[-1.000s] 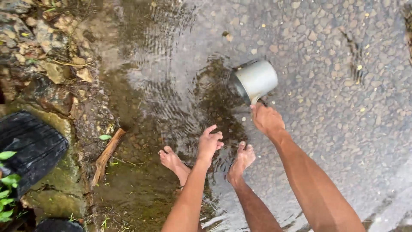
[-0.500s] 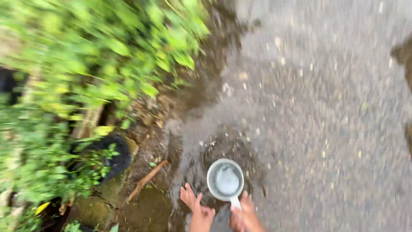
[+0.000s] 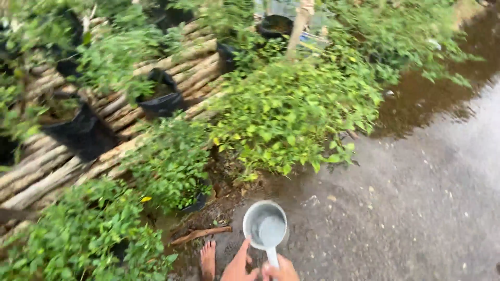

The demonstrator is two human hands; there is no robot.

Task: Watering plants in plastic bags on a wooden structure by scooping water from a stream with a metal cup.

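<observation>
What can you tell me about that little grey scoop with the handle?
The scoop is a round, pale grey dipper, likely plastic or metal, with a straight handle running back toward the person. It is held upright and seems to hold water. The right hand grips the handle; the left hand touches its rim. Wet pavement lies below.

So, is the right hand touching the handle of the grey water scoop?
Touching. The head view shows the right hand wrapped around the handle of the grey scoop, with no gap.

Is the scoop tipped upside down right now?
No, the scoop sits with its open mouth facing up, held by its handle in the right hand with the left hand beside it.
</observation>
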